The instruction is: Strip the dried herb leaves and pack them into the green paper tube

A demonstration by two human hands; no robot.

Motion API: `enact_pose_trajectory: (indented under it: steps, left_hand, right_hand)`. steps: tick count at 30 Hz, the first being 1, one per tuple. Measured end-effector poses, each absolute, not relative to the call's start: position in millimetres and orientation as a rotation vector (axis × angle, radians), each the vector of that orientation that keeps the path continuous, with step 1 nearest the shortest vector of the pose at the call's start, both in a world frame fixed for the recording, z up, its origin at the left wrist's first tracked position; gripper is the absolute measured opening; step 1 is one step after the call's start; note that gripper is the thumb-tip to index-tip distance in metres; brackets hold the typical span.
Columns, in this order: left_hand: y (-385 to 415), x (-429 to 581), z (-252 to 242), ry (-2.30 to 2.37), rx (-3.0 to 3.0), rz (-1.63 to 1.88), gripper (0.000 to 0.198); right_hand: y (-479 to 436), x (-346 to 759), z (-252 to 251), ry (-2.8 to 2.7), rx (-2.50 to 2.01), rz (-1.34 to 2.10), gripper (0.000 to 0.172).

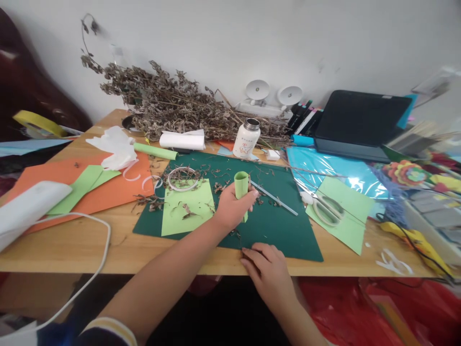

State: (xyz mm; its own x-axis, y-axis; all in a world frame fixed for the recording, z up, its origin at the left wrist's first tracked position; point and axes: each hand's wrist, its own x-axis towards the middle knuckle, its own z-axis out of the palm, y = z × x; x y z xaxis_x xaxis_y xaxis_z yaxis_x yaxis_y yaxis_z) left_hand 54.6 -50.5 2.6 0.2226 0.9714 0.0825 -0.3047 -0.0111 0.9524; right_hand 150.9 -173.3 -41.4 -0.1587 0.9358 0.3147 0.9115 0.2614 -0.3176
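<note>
A light green paper tube [241, 182] stands upright in my left hand [232, 204], its round upper end showing above the fingers. My fingers wrap round it over the dark green cutting mat [288, 240]. Closer to me, my right hand [270, 264] lies low at the mat's front edge, fingers stretched out and holding nothing that I can see. Crumbs of dried leaf [235, 234] are scattered near its fingertips and across the mat. Left of the tube lies a light green paper sheet [196, 206] with a roll of tape [182, 179] on its upper part. A translucent glue stick [275, 198] rests to the right.
Dried branches [173, 101] pile along the wall. A white bottle [247, 139] stands behind the mat. Scissors [327, 210] lie on green paper at right, near a blue plastic packet [334, 170] and a dark tablet [360, 122]. Orange paper [118, 194] and a white cable [108, 235] are left.
</note>
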Motion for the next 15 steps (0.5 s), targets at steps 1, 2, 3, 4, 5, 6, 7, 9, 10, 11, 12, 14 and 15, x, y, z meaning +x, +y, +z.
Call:
enact_pose_trajectory:
  steps: [1, 2, 3, 4, 5, 6, 7, 9, 10, 11, 12, 14, 15]
  left_hand:
    - [-50.4, 54.7, 2.3, 0.792, 1.117, 1.203, 0.010]
    - [-50.3, 54.7, 2.1, 0.791, 1.120, 1.206, 0.010]
    - [-50.2, 54.8, 1.9, 0.791, 1.127, 1.205, 0.011]
    - [-50.2, 54.8, 1.8, 0.793, 1.138, 1.200, 0.011]
    - [-50.2, 54.8, 1.7, 0.795, 1.152, 1.191, 0.011]
    - [-50.3, 54.8, 1.6, 0.797, 1.167, 1.180, 0.012]
    - [-50.7, 54.8, 1.7, 0.796, 1.180, 1.172, 0.012]
    - [-52.2, 54.6, 1.9, 0.780, 1.209, 1.148, 0.013]
    - [-53.4, 54.4, 2.0, 0.772, 1.225, 1.125, 0.013]
    - [-54.9, 54.3, 2.0, 0.766, 1.247, 1.095, 0.013]
    - [-56.7, 54.3, 1.8, 0.764, 1.277, 1.056, 0.014]
    - [-60.5, 54.3, 1.1, 0.758, 1.371, 0.980, 0.015]
    - [-62.3, 54.5, 0.7, 0.753, 1.427, 0.954, 0.015]
  right_hand:
    - [-172.8, 150.7, -41.6, -2.090, -1.656, 0.070, 0.017]
    - [-172.5, 150.2, -41.8, -2.085, -1.646, 0.066, 0.018]
    - [-172.3, 149.3, -42.0, -2.082, -1.641, 0.060, 0.019]
    - [-172.1, 148.1, -42.3, -2.088, -1.639, 0.052, 0.020]
    - [-171.8, 147.0, -42.3, -2.105, -1.640, 0.044, 0.020]
    - [-171.4, 146.3, -41.8, -2.135, -1.646, 0.036, 0.021]
    - [-170.6, 146.4, -40.3, -2.172, -1.651, 0.027, 0.021]
    - [-167.6, 150.3, -33.0, -2.234, -1.652, 0.052, 0.020]
    - [-165.4, 154.6, -26.6, -2.236, -1.638, 0.092, 0.020]
    - [-162.6, 160.2, -18.0, -2.208, -1.612, 0.140, 0.019]
    - [-159.2, 166.7, -7.6, -2.158, -1.568, 0.196, 0.017]
    - [-150.7, 179.5, 16.7, -1.972, -1.469, 0.196, 0.014]
    - [-145.5, 184.3, 29.2, -1.884, -1.432, 0.161, 0.012]
